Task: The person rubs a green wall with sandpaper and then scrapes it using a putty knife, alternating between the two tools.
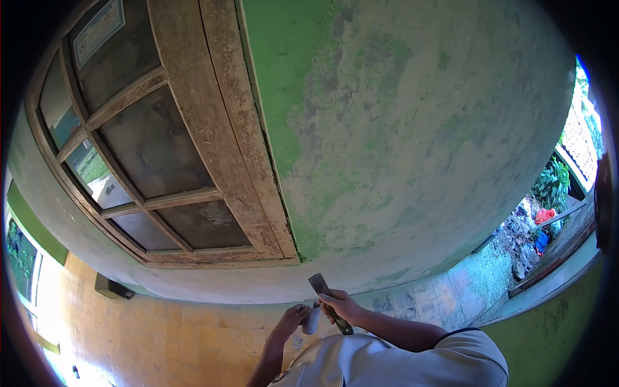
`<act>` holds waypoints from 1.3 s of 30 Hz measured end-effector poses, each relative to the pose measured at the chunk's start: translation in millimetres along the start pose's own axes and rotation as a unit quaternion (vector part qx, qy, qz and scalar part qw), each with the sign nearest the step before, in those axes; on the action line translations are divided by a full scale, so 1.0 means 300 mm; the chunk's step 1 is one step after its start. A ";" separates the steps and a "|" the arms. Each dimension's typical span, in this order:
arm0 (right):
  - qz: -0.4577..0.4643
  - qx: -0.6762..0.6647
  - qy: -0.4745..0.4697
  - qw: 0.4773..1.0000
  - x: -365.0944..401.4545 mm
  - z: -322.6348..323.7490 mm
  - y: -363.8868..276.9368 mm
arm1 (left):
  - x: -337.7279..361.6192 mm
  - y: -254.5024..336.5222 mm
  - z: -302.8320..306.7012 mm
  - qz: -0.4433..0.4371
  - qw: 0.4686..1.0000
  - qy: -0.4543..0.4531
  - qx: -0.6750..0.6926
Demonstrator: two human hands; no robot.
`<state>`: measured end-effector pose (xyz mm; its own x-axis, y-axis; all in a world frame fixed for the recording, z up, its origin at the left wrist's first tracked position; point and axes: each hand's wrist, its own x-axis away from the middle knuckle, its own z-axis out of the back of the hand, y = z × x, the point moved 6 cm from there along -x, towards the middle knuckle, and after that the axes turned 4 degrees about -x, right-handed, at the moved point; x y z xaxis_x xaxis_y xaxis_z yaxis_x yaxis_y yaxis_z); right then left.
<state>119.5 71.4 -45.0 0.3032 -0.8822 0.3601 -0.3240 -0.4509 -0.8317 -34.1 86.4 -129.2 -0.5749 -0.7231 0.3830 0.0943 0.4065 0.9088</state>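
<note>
Use the window [222,97] as your landmark. Your two hands are close together below the lower right corner of its worn wooden frame. Your right hand [342,307] is closed around a flat scraper [318,282], fingers wrapped over its handle; the broad end slants up toward that corner of the window, and the butt points down toward your pale shirt [412,362]. Your left hand [295,317], just beside it, has its fingers curled in to a pinch on a small pale, rounded piece [311,321], which lies between your two hands. It is cup-like in outline, but you cannot tell from here whether it is hollow or has anything in it.

To the right of the window, the wall [412,129] is mottled green and grey. Below the window's left part, a dark box-like object [113,287] sits near the foot of the wall; its inside cannot be made out. Below the window spreads a yellowish tiled floor [187,335]. Far right of the window lies a mixed heap [523,229], with a red item [545,215] and a blue item [541,243] on it.
</note>
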 end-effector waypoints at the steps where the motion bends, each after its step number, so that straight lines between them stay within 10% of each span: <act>1: -0.003 -0.009 0.009 1.000 0.003 0.009 -0.001 | -0.006 0.010 -0.006 0.000 1.000 -0.003 -0.002; 20: -0.029 0.181 -0.140 0.973 0.083 -0.035 0.021 | -0.046 0.204 -0.093 -0.113 0.993 0.022 0.021; 39: -0.018 0.098 -0.123 0.987 0.094 -0.024 0.034 | 0.012 0.268 -0.024 -0.181 0.972 0.106 0.105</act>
<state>118.3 41.0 -40.2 0.5272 -0.7959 0.2976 -0.1363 -0.4250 -0.8949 -22.8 112.4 -53.5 -0.3576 -0.9296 0.0891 -0.2641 0.1922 0.9452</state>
